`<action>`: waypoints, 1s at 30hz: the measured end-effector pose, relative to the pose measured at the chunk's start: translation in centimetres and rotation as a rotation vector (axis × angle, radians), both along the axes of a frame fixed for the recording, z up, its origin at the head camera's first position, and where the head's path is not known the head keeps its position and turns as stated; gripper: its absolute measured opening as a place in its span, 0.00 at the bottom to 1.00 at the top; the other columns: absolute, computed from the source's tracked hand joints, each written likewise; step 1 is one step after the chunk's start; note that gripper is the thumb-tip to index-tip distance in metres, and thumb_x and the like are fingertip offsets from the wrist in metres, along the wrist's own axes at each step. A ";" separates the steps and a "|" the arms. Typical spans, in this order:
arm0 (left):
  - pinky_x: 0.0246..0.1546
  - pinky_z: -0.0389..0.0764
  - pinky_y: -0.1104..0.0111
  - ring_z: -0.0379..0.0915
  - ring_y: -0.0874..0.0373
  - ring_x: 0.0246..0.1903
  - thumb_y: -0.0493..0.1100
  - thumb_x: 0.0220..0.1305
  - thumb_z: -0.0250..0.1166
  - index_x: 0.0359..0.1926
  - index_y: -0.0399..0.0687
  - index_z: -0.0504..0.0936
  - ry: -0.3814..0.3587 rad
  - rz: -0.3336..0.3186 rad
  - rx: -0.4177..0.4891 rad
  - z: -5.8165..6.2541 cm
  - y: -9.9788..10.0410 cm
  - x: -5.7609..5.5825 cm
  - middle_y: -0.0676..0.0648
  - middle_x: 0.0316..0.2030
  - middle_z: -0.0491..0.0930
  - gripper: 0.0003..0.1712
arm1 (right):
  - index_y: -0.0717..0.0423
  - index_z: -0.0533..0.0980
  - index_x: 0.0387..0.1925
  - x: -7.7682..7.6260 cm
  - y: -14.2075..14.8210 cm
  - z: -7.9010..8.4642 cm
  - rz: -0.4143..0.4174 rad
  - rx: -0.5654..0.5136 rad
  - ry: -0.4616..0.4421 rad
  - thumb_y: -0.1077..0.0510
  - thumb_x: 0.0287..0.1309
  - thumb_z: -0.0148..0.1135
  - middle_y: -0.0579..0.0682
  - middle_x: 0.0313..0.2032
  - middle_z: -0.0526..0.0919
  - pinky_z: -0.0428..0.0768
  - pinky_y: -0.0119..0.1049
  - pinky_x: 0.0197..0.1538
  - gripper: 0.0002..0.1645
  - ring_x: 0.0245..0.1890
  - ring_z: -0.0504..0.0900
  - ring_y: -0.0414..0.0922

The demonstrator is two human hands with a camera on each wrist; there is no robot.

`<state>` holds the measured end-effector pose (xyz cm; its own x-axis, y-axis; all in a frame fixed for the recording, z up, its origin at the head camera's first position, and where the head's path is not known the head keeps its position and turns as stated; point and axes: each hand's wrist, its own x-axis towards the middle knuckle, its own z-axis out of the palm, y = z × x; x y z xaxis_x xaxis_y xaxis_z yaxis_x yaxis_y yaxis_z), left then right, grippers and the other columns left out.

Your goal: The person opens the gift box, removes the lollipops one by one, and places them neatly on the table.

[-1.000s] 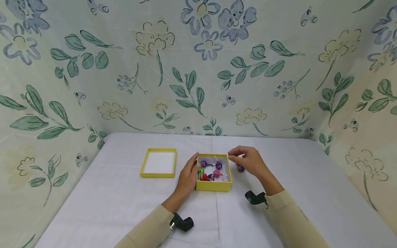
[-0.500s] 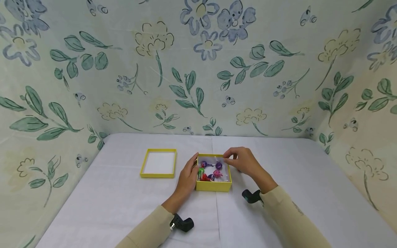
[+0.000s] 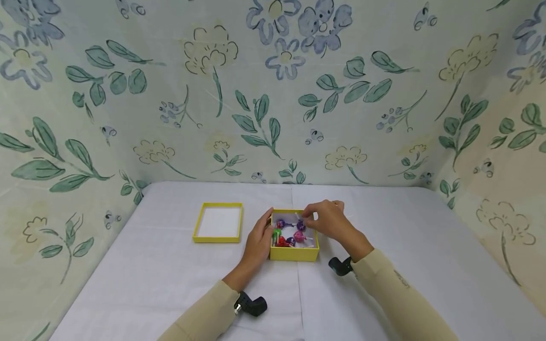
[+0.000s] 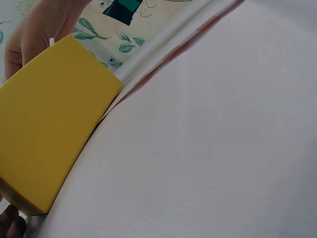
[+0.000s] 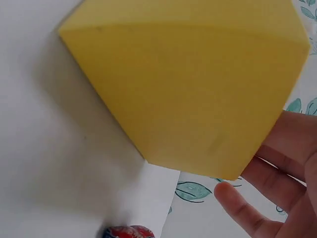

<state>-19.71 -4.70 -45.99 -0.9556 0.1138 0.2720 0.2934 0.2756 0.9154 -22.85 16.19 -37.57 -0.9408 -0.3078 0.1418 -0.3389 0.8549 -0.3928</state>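
Observation:
A yellow square box [image 3: 294,255] holds several lollipops, among them a pink one [image 3: 299,236] and a purple one [image 3: 280,223]. My left hand [image 3: 256,241] grips the box by its left side. Over the right rim, my right hand [image 3: 330,221] reaches in with bent fingers, tips close to another purple lollipop [image 3: 301,225]. In the right wrist view the rim hides its foremost fingertips, so I cannot tell whether they pinch anything. A white stick [image 4: 51,41] pokes up above the box beside that hand. One more lollipop [image 5: 130,231] lies outside on the table.
Left of the box lies its yellow-edged lid [image 3: 218,239], white inside up, on a white cloth [image 3: 170,284]. A floral curtain [image 3: 273,94] stands behind the table and along both sides. Black wrist cameras [image 3: 251,304] sit on both wrists.
My right hand has moved left from outside the right rim to over the box's inside. My left hand and the box have stayed in place.

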 end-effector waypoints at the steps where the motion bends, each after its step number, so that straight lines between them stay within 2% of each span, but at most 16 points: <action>1: 0.69 0.57 0.61 0.54 0.58 0.69 0.43 0.75 0.44 0.74 0.58 0.57 -0.001 0.000 -0.001 0.0 0.0 0.0 0.56 0.71 0.58 0.29 | 0.48 0.86 0.36 0.0 -0.1 0.0 0.001 0.008 -0.010 0.57 0.51 0.72 0.43 0.35 0.87 0.48 0.67 0.62 0.08 0.49 0.77 0.52; 5: 0.69 0.58 0.61 0.55 0.58 0.69 0.43 0.75 0.44 0.74 0.59 0.58 -0.005 0.000 -0.002 0.0 0.0 0.0 0.55 0.71 0.59 0.28 | 0.48 0.86 0.38 -0.2 -0.6 -0.3 -0.011 0.050 -0.041 0.56 0.49 0.74 0.42 0.35 0.87 0.42 0.70 0.64 0.11 0.50 0.77 0.50; 13: 0.69 0.58 0.60 0.56 0.58 0.69 0.43 0.75 0.44 0.73 0.64 0.57 -0.012 -0.006 0.006 0.0 0.0 0.0 0.55 0.71 0.59 0.29 | 0.52 0.86 0.43 -0.1 -1.4 -0.5 -0.045 0.104 -0.076 0.56 0.50 0.74 0.44 0.38 0.87 0.37 0.71 0.65 0.16 0.49 0.74 0.50; 23: 0.70 0.57 0.60 0.54 0.59 0.69 0.42 0.75 0.44 0.74 0.59 0.57 -0.019 0.000 0.001 -0.2 -0.1 -0.1 0.57 0.71 0.58 0.29 | 0.50 0.85 0.44 -0.4 -1.9 -0.7 -0.032 0.165 -0.056 0.56 0.49 0.74 0.43 0.36 0.87 0.37 0.72 0.64 0.17 0.44 0.75 0.48; 30: 0.70 0.56 0.60 0.54 0.59 0.70 0.42 0.75 0.44 0.74 0.60 0.57 -0.010 -0.010 0.005 -0.3 0.1 -0.2 0.56 0.71 0.58 0.28 | 0.50 0.85 0.43 -0.5 -2.0 -0.6 -0.047 0.199 -0.093 0.56 0.49 0.75 0.43 0.31 0.85 0.38 0.71 0.65 0.17 0.43 0.74 0.48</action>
